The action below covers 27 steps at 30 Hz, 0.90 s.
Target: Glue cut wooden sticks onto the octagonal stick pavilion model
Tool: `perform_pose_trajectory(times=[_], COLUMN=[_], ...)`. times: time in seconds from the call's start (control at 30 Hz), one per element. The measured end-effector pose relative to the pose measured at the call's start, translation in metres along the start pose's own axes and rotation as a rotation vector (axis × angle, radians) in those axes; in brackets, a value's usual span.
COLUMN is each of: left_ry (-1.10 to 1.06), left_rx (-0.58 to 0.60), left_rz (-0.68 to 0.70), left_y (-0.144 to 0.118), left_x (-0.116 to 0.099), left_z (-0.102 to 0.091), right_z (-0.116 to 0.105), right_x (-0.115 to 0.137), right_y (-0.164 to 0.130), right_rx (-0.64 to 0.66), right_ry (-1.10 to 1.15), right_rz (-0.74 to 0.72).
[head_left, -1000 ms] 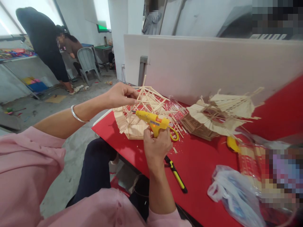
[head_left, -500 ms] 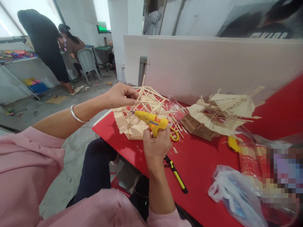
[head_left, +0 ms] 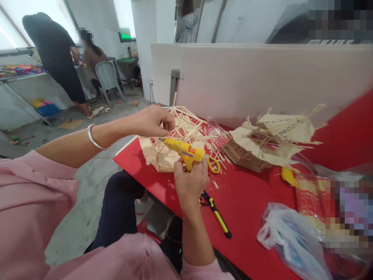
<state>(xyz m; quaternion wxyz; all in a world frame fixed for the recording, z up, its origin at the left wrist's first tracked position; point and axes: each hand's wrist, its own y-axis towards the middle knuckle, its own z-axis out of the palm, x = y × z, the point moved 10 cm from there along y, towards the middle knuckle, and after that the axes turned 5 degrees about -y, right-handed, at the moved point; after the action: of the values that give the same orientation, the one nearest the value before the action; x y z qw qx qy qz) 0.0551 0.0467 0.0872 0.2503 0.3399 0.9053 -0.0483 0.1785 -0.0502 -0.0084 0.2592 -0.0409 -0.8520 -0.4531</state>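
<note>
My right hand point(head_left: 191, 182) is wrapped round the handle of a yellow hot glue gun point(head_left: 182, 147), its small light glowing orange and its nozzle pointing left. Just above that nozzle is my left hand point(head_left: 153, 120), fingers curled together at the stick frame; whatever they pinch is hidden or too thin to make out. The model point(head_left: 147, 149) under both hands is built of thin wooden sticks, with an open peaked frame on top and a slatted skirt below. Part of it is behind my hands and the glue gun.
Loose sticks point(head_left: 217, 149) lie beside yellow-handled scissors point(head_left: 215, 166). A black-and-yellow hand tool point(head_left: 218, 217) rests near the red table's point(head_left: 244, 202) front edge. Rightward are another stick model point(head_left: 247, 153) and a plastic bag point(head_left: 288, 237). White boards point(head_left: 262, 81) stand behind; two people are at the far left.
My left hand has shifted slightly right and its fingers have curled in more. The glue gun has moved a little left and down with my right hand.
</note>
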Motion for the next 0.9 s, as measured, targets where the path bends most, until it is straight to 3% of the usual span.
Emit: perform_pose_trajectory(times=[0.3, 0.9], left_ry=[0.131, 0.322], left_rx=[0.123, 0.151], left_rz=[-0.013, -0.041], left_y=[0.002, 0.006], left_x=[-0.005, -0.007], left_z=[0.009, 0.013], right_z=[-0.003, -0.010], right_x=[0.003, -0.006], right_y=[-0.002, -0.006], right_rx=[-0.017, -0.037], right_ry=[-0.004, -0.054], right_rz=[-0.028, -0.038])
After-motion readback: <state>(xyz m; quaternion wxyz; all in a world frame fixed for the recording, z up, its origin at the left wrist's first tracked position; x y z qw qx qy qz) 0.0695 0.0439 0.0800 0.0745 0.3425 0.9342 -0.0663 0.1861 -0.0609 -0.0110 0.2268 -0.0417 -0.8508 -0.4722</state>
